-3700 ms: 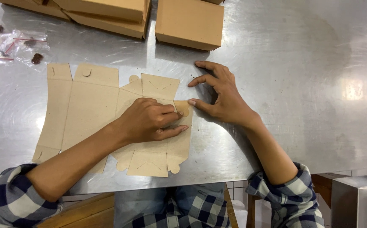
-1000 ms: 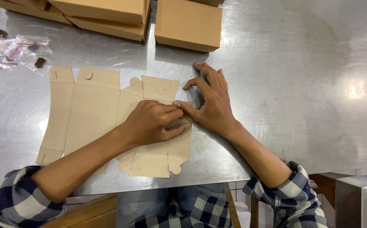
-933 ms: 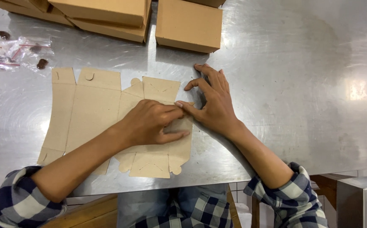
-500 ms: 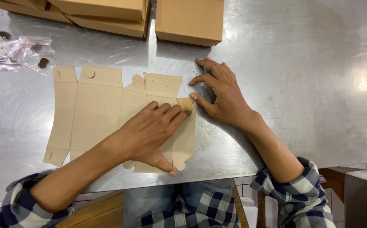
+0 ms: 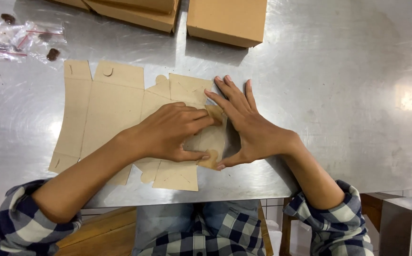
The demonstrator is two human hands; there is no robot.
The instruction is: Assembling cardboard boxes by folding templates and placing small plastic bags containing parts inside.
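Centrally, the flat brown cardboard box blank lies unfolded on the steel tabletop. Your left hand presses it down, fingers curled, while your right hand, fingers spread and grasping nothing, bears against the blank's raised right-hand flap. Assembled brown boxes sit at the far edge; clear plastic bags lie far left.

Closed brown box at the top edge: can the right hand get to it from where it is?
Probably yes. The right hand rests flat on the flat cardboard blank, and only bare steel table lies between it and the closed box. The left hand is off to the side.
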